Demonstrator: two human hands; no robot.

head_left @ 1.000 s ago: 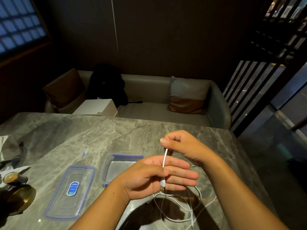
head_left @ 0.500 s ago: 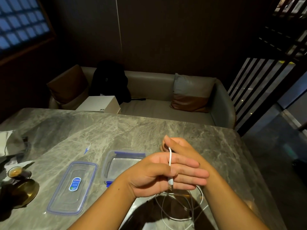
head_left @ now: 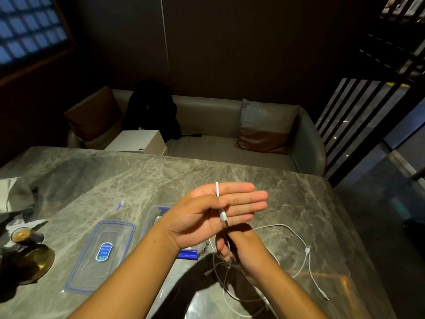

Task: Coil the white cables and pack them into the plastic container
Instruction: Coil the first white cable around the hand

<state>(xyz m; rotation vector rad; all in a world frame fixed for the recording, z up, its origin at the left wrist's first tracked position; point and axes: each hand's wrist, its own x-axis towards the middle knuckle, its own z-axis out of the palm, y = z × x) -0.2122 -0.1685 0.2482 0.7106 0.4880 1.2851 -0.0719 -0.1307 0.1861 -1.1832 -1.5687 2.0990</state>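
Coiling step, first turns: left hand (head_left: 213,210) flat, fingers extended and held together as a winding form, thumb pinning the white cable (head_left: 218,192) with its plug end across the palm. Right hand (head_left: 232,247) below, fingers closed narrowly on the trailing cord. Next move, by judgement: carry the cord up and around the left fingers under even tension. Remaining thin, limp white cables (head_left: 299,238) lie in loose loops on the veined grey stone table (head_left: 138,180). Plastic container (head_left: 151,215), clear, rectangular, blue-edged, sits behind the left wrist; its flat lid (head_left: 101,254) lies beside it.
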